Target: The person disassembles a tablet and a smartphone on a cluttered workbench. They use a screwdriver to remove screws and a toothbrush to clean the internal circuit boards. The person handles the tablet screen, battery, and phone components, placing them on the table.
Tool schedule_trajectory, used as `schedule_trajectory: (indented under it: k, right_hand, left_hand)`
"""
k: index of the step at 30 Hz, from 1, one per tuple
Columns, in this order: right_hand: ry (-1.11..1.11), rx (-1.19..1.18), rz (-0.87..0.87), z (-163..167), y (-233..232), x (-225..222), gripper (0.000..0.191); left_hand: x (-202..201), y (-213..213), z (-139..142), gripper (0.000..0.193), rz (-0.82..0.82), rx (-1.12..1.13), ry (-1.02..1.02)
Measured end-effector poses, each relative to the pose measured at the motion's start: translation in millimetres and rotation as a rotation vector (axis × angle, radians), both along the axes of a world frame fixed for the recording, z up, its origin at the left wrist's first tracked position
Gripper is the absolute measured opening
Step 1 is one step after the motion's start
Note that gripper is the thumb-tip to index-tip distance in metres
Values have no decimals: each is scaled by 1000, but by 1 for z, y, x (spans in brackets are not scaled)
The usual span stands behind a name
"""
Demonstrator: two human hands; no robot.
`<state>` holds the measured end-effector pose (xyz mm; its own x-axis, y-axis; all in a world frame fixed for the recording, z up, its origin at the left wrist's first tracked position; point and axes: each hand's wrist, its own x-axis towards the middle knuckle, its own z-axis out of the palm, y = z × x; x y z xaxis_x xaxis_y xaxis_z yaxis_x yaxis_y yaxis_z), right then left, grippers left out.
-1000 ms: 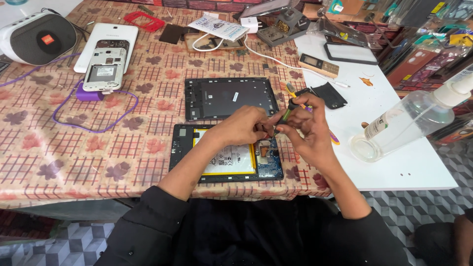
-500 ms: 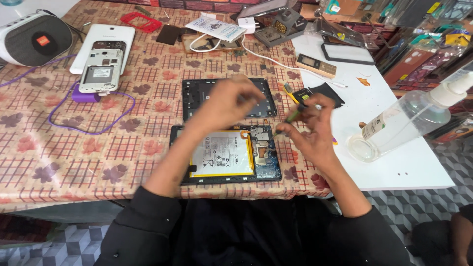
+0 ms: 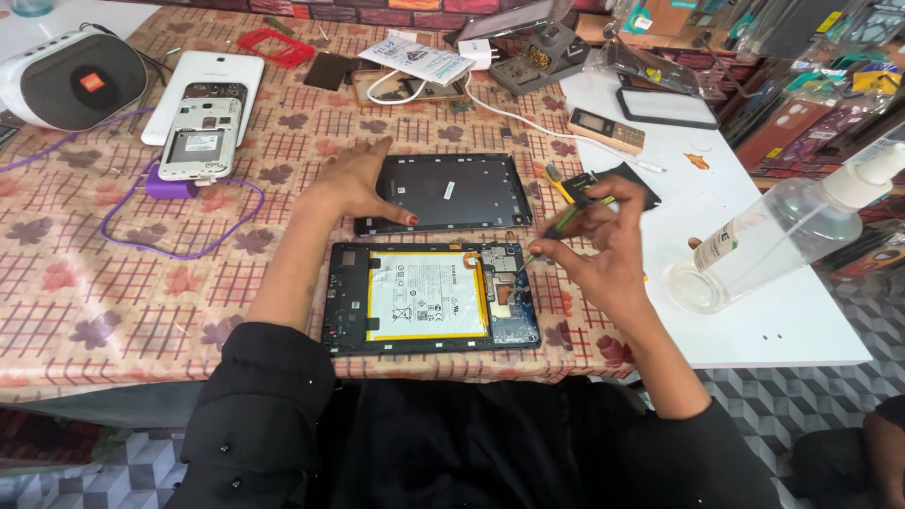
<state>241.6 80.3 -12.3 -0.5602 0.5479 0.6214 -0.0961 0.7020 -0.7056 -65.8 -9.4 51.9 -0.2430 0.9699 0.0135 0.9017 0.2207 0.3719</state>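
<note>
Here the right hand [image 3: 603,240] pinches a green-handled screwdriver [image 3: 566,222], tip at the circuit board of the opened tablet [image 3: 429,297] near the table edge. Left hand [image 3: 363,179] rests open on the removed back cover [image 3: 443,191]. Screw work underway, judging by the tip; next needs steady seating.

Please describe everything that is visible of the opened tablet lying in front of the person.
The opened tablet lies flat on the patterned tablecloth, back cover off, long side toward the person. Inside a dark frame sits a large white battery edged in yellow; right of it is a blue circuit board with small metal parts. The right hand holds a screwdriver with its tip at the board's upper right corner. The left hand does not touch it.
</note>
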Motion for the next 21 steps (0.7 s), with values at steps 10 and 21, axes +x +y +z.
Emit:
schedule_trajectory:
  k: [10,21]
  right_hand:
    - [-47,80,-74,-4,-5,-3,79]
    - [-25,-92,200,-3,-6,-1,65]
  left_hand:
    - [-12,-6,6,101,42,483,62]
    - [25,-91,-7,25,5,847,326]
